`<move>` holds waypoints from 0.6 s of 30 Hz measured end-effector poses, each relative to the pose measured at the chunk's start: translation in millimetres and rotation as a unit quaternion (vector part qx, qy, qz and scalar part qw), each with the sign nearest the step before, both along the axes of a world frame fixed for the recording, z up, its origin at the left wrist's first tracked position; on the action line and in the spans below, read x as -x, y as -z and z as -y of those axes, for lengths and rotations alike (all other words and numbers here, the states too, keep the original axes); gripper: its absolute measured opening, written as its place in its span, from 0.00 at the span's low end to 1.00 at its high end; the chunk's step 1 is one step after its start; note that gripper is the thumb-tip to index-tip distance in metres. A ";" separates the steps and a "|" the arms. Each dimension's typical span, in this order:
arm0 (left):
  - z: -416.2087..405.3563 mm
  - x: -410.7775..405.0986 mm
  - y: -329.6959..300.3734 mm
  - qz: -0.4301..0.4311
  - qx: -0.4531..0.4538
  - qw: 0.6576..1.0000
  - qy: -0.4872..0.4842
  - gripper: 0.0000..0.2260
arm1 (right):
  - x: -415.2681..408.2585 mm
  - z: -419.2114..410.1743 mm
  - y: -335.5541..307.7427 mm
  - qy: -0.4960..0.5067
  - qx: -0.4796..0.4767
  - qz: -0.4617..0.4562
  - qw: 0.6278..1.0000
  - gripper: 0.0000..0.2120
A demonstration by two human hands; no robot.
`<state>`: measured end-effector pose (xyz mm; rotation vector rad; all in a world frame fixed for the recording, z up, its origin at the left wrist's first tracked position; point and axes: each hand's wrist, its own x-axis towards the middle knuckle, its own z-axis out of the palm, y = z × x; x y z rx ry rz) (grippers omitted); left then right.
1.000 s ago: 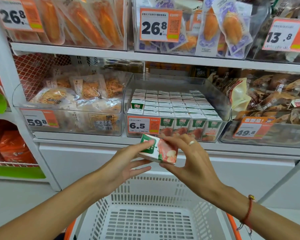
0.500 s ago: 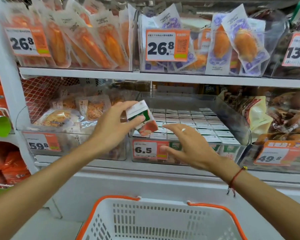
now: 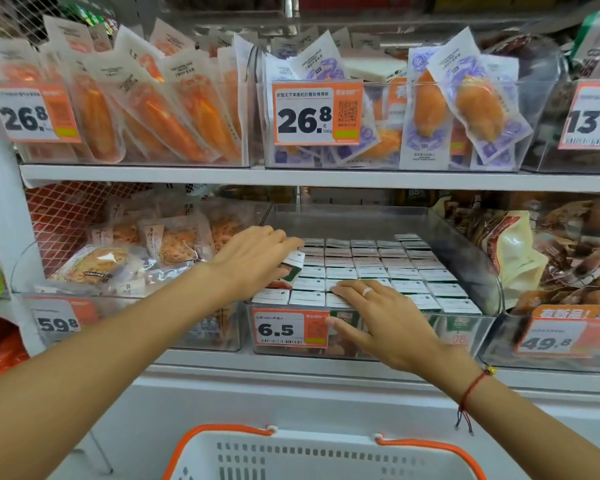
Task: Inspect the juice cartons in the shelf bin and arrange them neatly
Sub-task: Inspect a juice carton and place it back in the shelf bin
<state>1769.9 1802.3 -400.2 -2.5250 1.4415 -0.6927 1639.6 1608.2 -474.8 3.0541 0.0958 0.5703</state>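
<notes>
A clear shelf bin [image 3: 482, 271] on the lower shelf holds several rows of small juice cartons [image 3: 368, 263] standing upright, white tops up. My left hand [image 3: 253, 261] grips one tilted carton [image 3: 293, 268] at the bin's left side, over the second row from the front. My right hand [image 3: 378, 317] lies flat with straight fingers on the tops of the front cartons, thumb against the bin's front wall beside the 6.5 price tag [image 3: 290, 327].
Bins of bagged snacks [image 3: 136, 258] stand left and right of the carton bin [image 3: 551, 258]. The upper shelf [image 3: 291, 176] carries packaged food with 26.8 tags. A white basket with an orange rim [image 3: 326, 455] sits below my arms.
My left hand has carried the carton from in front of the shelf down into the bin's left side. My right hand let go of it and came to rest on the front cartons.
</notes>
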 end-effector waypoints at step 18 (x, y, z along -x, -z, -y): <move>-31.7 -3.6 40.7 -0.064 0.190 0.980 -0.008 0.19 | -97.3 -46.0 -40.4 -0.028 -0.215 -0.149 0.965 0.17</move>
